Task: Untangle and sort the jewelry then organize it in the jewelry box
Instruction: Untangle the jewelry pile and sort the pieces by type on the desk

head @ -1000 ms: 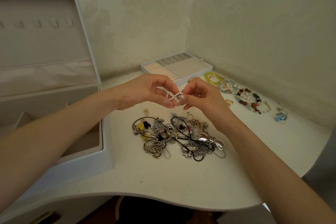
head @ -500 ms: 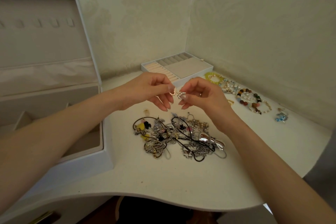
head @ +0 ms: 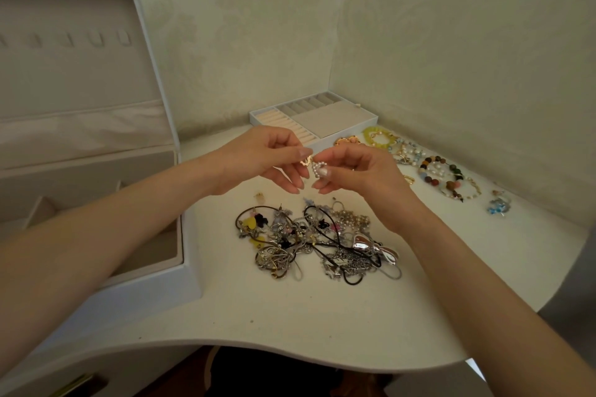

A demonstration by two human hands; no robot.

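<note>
Two small pieces, a gold charm [head: 305, 160] pinched in the left hand [head: 261, 158] fingers and a pearl ornament [head: 317, 168] pinched in the right hand [head: 358, 176], are held apart above the tangled pile [head: 317, 242], apparently to separate them. Sorted bracelets [head: 442, 174] lie along the worktop [head: 290, 309] edge at right, with the tray [head: 322, 119] and open jewelry box [head: 96, 190] ready to receive them.

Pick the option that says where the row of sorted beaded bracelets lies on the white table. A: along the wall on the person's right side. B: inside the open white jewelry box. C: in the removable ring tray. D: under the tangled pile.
A: the beaded bracelets lie in a row along the right wall, apart from the tangled pile, the ring tray and the white jewelry box.
</note>
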